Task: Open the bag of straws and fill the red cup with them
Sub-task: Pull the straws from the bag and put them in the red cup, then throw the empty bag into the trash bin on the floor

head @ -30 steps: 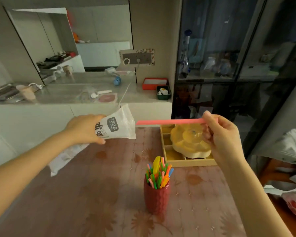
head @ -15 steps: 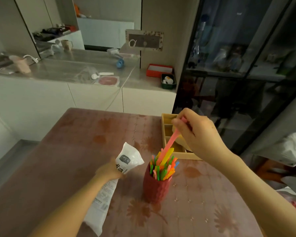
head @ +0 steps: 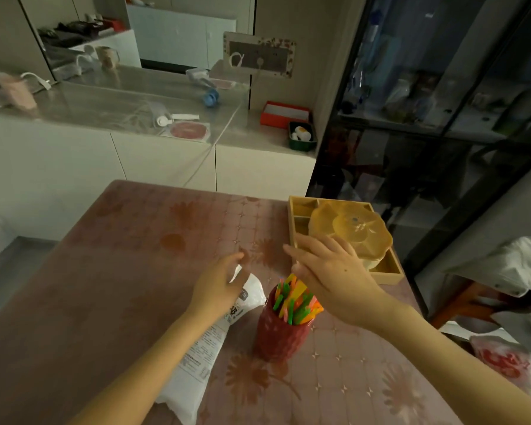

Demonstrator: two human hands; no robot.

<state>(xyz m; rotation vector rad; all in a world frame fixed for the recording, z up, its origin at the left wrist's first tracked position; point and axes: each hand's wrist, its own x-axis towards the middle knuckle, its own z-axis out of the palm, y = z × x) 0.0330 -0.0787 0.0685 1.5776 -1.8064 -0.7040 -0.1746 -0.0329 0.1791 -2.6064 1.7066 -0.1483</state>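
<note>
The red cup point(head: 278, 332) stands on the table near its front middle, packed with several colourful straws point(head: 295, 302) that stick out of its top. The white straw bag point(head: 203, 351) lies flat on the table just left of the cup. My left hand point(head: 218, 286) hovers over the bag's upper end with fingers spread and relaxed, holding nothing. My right hand point(head: 328, 271) is above and behind the straws, fingers extended and apart, empty.
A yellow wooden divided tray point(head: 390, 268) with a round yellow lidded dish point(head: 350, 231) sits at the table's far right. The table point(head: 120, 271) has a pink flowered cover. A white counter lies beyond; a dark glass cabinet stands right. A red-printed plastic bag point(head: 506, 363) lies lower right.
My right hand put the pink straw into the cup and let go of it. My left hand lowered the bag onto the table and released it.
</note>
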